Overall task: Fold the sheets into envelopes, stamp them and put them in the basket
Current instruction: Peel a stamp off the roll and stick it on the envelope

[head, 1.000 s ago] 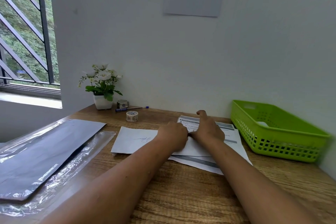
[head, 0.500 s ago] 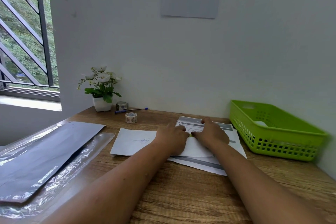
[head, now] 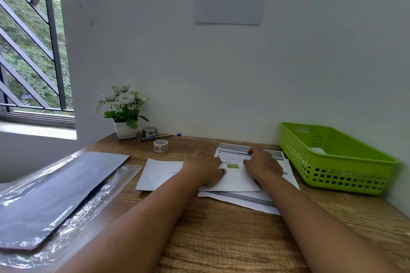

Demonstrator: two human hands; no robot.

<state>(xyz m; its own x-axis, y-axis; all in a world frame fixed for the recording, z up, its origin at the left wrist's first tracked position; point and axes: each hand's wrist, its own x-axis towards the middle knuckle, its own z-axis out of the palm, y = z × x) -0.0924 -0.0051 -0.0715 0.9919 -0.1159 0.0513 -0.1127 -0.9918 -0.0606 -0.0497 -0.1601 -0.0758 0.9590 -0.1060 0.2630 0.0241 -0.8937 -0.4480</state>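
Head view, nearest first: two bare forearms reach forward over the wooden table (head: 221,239); the left hand (head: 203,167) lies flat, fingers spread, pressing the left part of a folded white envelope (head: 235,180), and the right hand (head: 263,165) rests open on its right part, gripping nothing; between them a small green stamp (head: 232,166) sits on the envelope's far edge; the envelope lies on printed sheets (head: 250,200), its long axis running left to right; a second envelope (head: 157,174) lies just left; farther right stands the green basket (head: 346,175), so the right hand is nearer it and the carry would likely go rightward; beyond, a tape roll (head: 160,145), a pen (head: 158,137) and a potted plant (head: 124,113) stand by the wall.
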